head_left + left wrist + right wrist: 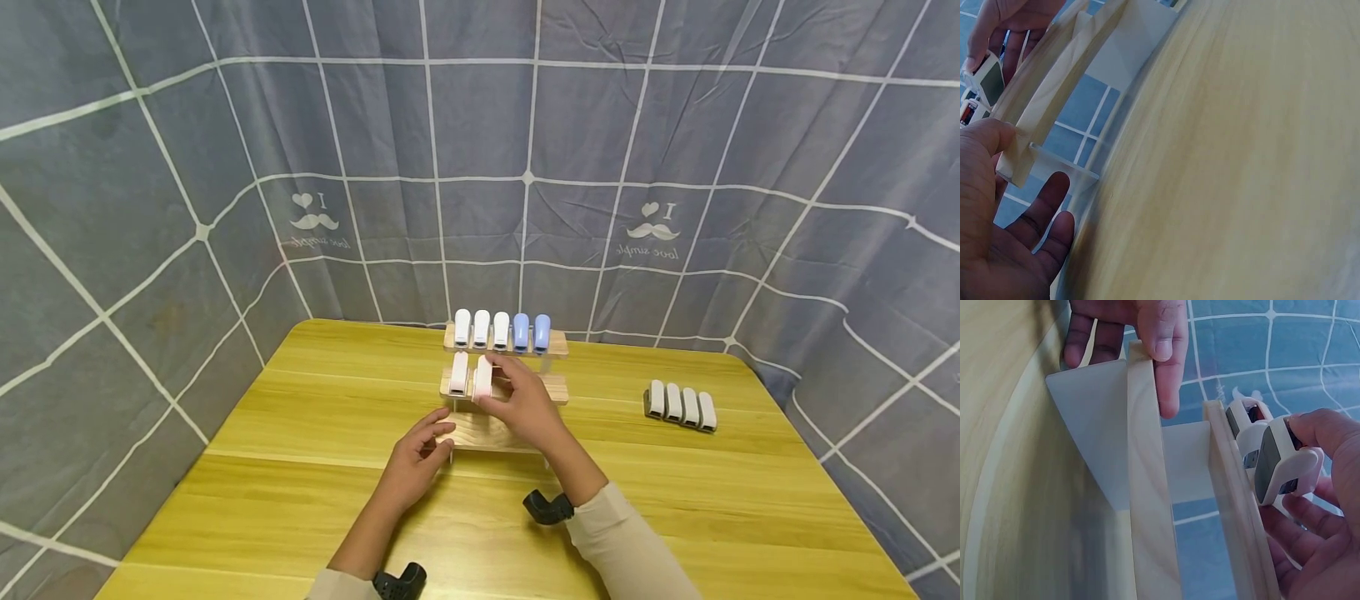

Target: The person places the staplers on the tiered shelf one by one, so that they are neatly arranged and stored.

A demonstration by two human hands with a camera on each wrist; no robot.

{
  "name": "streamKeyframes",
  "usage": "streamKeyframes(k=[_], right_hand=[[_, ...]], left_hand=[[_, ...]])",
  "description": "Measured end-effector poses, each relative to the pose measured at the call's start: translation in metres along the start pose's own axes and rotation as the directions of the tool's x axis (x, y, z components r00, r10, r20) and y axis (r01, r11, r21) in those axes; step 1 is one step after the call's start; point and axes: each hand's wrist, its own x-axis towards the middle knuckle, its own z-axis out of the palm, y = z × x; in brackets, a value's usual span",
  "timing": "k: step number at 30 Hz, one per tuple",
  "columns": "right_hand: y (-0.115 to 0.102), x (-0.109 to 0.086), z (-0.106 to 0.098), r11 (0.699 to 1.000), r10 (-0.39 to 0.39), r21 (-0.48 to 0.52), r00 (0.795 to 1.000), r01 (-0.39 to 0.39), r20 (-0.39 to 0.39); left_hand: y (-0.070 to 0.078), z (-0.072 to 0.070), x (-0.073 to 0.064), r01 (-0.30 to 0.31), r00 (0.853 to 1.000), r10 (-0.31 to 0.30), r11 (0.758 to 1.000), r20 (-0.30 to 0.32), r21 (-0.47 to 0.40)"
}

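Note:
In the head view a three-step wooden display rack (pixel 480 432) stands on the table. My right hand (pixel 521 402) pinches a white stapler (pixel 483 377) between thumb and fingers at the middle step. Its dark grey base shows in the right wrist view, close to the step's edge. Just left of it another white stapler (pixel 458 373) stands on the same step. My left hand (pixel 417 460) holds the left end of the lowest step, thumb on the board (pixel 1021 153), its other fingers loosely bent below.
White staplers (pixel 482 330) and two blue staplers (pixel 531 332) line the top step. Several more white staplers (pixel 682 407) lie in a row on the yellow wooden table (pixel 300 467) at the right. A grey checked curtain (pixel 480 125) hangs behind and at both sides.

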Motion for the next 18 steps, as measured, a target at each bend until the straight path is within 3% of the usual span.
streamKeyframes(k=[6, 8, 15, 18], right_hand=[[0.001, 0.002, 0.004, 1.0, 0.003, -0.011, 1.0, -0.004, -0.031], [0.002, 0.002, 0.005, 1.0, -0.003, -0.024, 0.999, 0.002, -0.042], [0.003, 0.003, 0.013, 0.999, 0.003, -0.032, 0.998, -0.005, -0.069], [0.003, 0.002, 0.015, 0.997, 0.009, -0.076, 0.997, -0.015, -0.075]], left_hand=[[0.026, -0.001, -0.004, 0.009, 1.0, -0.009, 1.0, -0.015, -0.002], [0.028, -0.001, -0.004, 0.011, 1.0, -0.011, 1.0, -0.015, -0.002], [0.001, 0.0, 0.0, 0.002, 1.0, -0.002, 1.0, -0.009, 0.008], [-0.002, 0.0, 0.0, 0.009, 1.0, -0.009, 1.0, -0.008, 0.003]])
